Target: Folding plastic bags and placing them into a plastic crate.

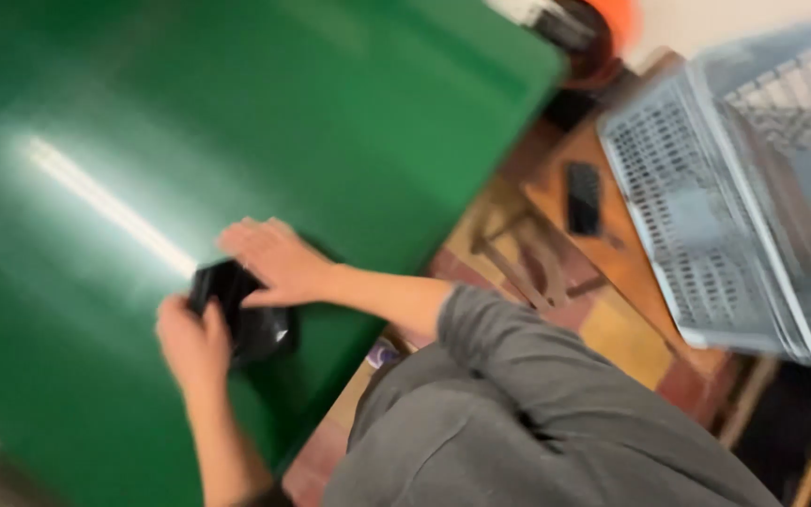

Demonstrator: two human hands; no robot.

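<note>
The view is blurred and tilted. A small black glossy item, perhaps a pouch or folded cloth, lies on a green table near its edge. My left hand grips the item's near left side. Over its top my right hand lies flat, fingers stretched out and pressing down. My grey sleeve and torso fill the lower right.
Grey plastic lattice baskets stand stacked at the right on a wooden bench. A flat black object lies on that bench. Tiled floor in red and yellow shows beside the table. Something orange sits at the top.
</note>
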